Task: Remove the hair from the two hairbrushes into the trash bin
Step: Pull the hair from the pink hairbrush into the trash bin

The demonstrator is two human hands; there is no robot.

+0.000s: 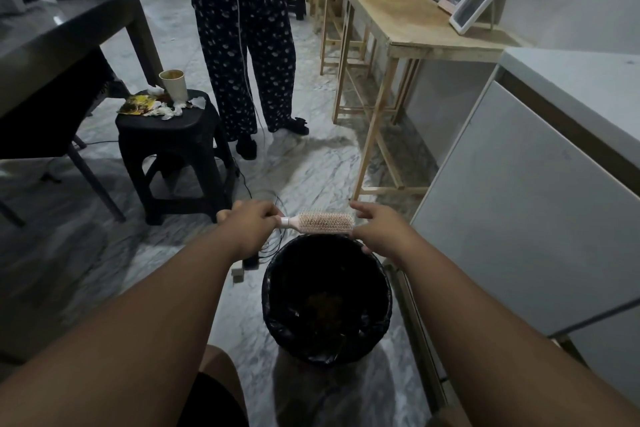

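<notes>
A pink hairbrush (323,222) lies level over the far rim of the trash bin (273,315), which is lined with a black bag and holds a brownish clump at the bottom. My left hand (249,225) is closed around the brush's handle on the left. My right hand (377,232) sits at the brush's right tip, fingers touching the bristle head. Whether hair is in the bristles is too small to tell. A second hairbrush is not visible.
A black plastic stool (173,156) with a paper cup (174,84) and litter stands at left ahead. A person in dotted trousers (242,45) stands beyond it. A wooden table (415,24) with picture frames and a white cabinet (536,201) line the right. Cables (273,204) lie on the floor.
</notes>
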